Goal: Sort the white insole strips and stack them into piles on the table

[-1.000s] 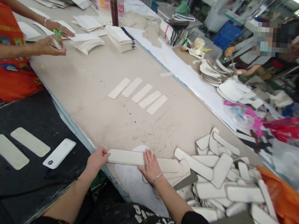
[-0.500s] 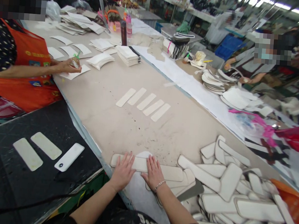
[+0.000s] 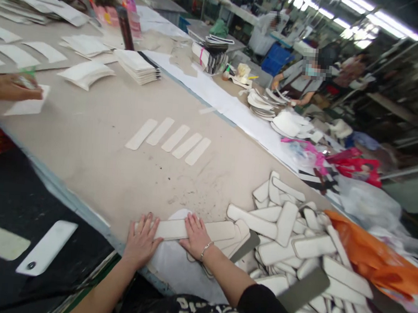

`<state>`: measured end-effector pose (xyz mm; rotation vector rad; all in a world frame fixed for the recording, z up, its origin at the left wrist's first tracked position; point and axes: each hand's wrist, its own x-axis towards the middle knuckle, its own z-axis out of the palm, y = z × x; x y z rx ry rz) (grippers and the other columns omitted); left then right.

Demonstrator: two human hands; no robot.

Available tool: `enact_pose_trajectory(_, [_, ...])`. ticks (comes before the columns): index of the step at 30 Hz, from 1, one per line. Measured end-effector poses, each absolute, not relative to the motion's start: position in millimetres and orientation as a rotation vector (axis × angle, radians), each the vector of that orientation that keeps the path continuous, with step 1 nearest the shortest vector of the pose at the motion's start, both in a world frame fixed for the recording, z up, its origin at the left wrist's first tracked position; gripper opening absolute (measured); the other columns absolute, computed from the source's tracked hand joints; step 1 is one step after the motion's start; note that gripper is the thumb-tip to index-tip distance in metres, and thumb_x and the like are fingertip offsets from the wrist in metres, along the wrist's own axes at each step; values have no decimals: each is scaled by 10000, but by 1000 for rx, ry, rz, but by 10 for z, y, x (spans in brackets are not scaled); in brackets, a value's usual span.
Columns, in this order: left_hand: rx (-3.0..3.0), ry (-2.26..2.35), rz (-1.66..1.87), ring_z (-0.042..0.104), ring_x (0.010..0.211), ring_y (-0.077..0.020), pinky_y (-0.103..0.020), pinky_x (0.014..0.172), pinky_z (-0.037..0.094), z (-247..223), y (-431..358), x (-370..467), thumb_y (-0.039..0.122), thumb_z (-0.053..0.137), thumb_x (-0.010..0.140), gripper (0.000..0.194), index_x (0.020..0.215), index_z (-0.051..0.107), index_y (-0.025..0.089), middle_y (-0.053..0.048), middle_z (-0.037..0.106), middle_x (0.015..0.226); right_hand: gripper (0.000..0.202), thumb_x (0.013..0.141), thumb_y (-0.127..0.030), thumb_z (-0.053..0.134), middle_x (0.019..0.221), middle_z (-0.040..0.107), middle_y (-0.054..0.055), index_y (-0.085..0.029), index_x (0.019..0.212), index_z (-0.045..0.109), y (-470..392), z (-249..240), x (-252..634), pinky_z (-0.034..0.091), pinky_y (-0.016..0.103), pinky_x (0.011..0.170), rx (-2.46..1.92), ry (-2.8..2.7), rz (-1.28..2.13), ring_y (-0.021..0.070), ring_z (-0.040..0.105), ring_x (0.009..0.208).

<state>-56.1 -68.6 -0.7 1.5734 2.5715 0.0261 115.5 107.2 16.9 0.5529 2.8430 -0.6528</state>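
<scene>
**One flat, off-white, dark-edged strip (image 3: 172, 229) under double cover**

The bare left hand (image 3: 140, 245) lies palm down, fingers slightly parted, over the strip's nine-o'clock end. Half a second ago it lay farther in, so the smoothing probably now takes in that end. The bare right hand (image 3: 196, 237) rests flat, fingers spread, towards three o'clock. The strip's long axis runs roughly nine to three, near the table's close edge, partly over a round-edged white sheet (image 3: 173, 262); which end leads, I cannot tell. At three o'clock sits a jumbled heap of pale, dark-edged strips (image 3: 286, 225). Farther off, at twelve, five plain cream strips (image 3: 174, 138) slant across the beige tabletop (image 3: 98, 133).
</scene>
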Motion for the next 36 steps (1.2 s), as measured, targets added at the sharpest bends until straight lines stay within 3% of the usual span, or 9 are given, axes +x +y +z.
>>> enact_pose_trajectory(3, [1591,2583,55,106,1397,-347,-593,1075,65,-73,-659,-543,464,386,847,634,1390,379,135,-170,236,1506,707,861,-486,493,1443,328,174,-69,1403,314,1110,237,1080,235,407,1093,767,2856,-733,267,285,1319])
enact_pose_trajectory(7, [1629,2597,81,59,1403,-341,-597,1072,67,-139,-637,-542,422,334,863,615,1389,372,106,-188,214,1509,582,835,-413,554,1183,552,135,-124,1326,431,1234,274,960,406,345,941,1064,2770,-768,232,486,1100])
enact_pose_trajectory(13, [1633,2620,-15,112,1394,-344,-593,1065,123,-115,-624,-523,432,314,875,606,1386,381,115,-179,249,1500,495,726,-435,673,1063,629,81,-175,1137,579,1451,273,872,444,290,811,1163,2550,-830,197,576,948])
enact_pose_trajectory(19, [1639,2605,-73,133,1393,-335,-581,1067,136,-128,-636,-551,439,318,872,613,1394,366,122,-172,252,1500,198,711,-348,690,783,704,74,-156,754,714,1474,342,844,438,282,692,1045,2505,-871,207,617,769])
enact_pose_trajectory(23, [1650,2614,6,139,1389,-351,-614,1054,121,-40,-638,-504,415,311,873,596,1385,379,117,-182,241,1502,167,717,-347,682,755,708,40,-184,714,720,1444,480,931,425,251,681,1066,2571,-939,180,608,765])
enact_pose_trajectory(27, [1655,2701,372,199,1377,-325,-564,1076,177,143,-578,-267,402,348,878,554,1339,424,104,-194,266,1487,184,709,-386,679,721,690,-9,-206,701,715,1604,680,1381,411,210,676,1281,2662,-1058,135,585,735])
enact_pose_trajectory(31, [1751,2431,674,476,1186,-261,-417,1010,369,155,-391,63,366,422,868,403,1184,543,145,-176,536,1252,335,791,-453,532,758,678,7,-168,803,709,1989,909,2334,422,209,652,1843,2657,-1101,128,580,711])
enact_pose_trajectory(33, [1748,2310,665,529,1098,-252,-401,975,402,120,-255,188,337,435,862,358,1132,563,140,-159,583,1152,468,808,-523,449,749,672,36,-126,875,689,2187,1000,2901,434,226,603,2213,2540,-1048,143,583,664])
enact_pose_trajectory(36, [1604,2295,484,508,1099,-269,-417,973,381,139,-30,288,271,470,822,380,1167,529,124,-160,541,1193,621,850,-549,296,773,671,122,-48,983,640,2356,1082,3678,449,270,555,2723,2259,-865,176,594,613])
